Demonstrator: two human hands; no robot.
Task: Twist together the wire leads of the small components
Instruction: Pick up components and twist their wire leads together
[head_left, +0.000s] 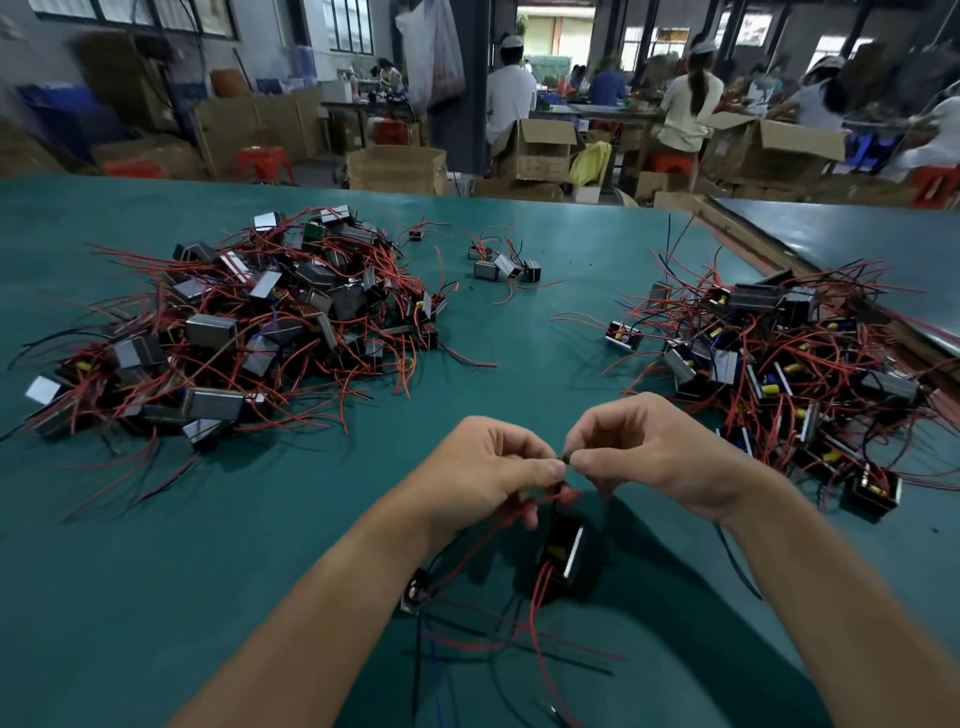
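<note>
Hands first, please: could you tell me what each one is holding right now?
Left hand: pinches the wire leads.
Right hand: pinches the same wire leads.

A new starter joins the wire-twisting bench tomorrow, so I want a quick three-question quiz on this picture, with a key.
1. True or false: the left hand and the right hand both pinch the wire leads where they meet.
2. Where is the component whose leads are being worked? A) just below the hands B) on a shelf C) in a drawer
3. Fill in: most wires in the left pile and the right pile are ___ in colour.
Key: 1 true; 2 A; 3 red.
</note>
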